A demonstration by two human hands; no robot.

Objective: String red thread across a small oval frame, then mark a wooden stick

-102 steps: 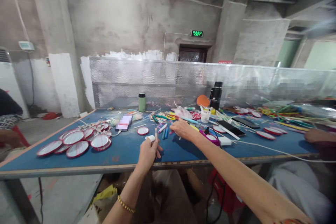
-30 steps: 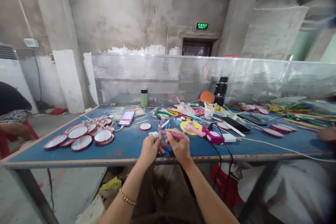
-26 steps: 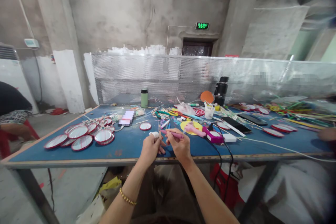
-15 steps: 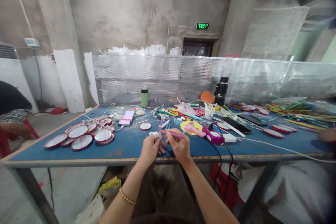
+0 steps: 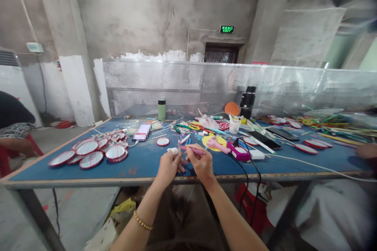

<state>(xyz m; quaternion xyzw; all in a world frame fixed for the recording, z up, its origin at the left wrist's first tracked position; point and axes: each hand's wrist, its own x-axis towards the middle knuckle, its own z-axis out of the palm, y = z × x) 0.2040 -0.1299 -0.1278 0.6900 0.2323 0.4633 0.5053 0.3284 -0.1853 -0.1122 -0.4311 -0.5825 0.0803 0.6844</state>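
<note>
My left hand (image 5: 168,166) is closed round a thin stick (image 5: 178,144) held upright, with a white wrap on its forefinger. My right hand (image 5: 201,163) pinches a pink pen (image 5: 193,150), its tip pointing left at the stick. Both hands hover over the near edge of the blue table (image 5: 141,162), almost touching each other. A pink and white glue gun (image 5: 235,152) lies just right of my right hand, on a yellow disc (image 5: 211,140).
Several red-rimmed round mirrors (image 5: 91,152) lie at the left of the table. A green flask (image 5: 161,110) and a black flask (image 5: 247,97) stand by the perforated metal screen (image 5: 191,86). Pens, sticks, phones and cables litter the right. Other people sit at both sides.
Since 3.4 s ago my right hand came back from the pile of pens with the pink pen and met my left hand. Over the last second nothing has visibly moved.
</note>
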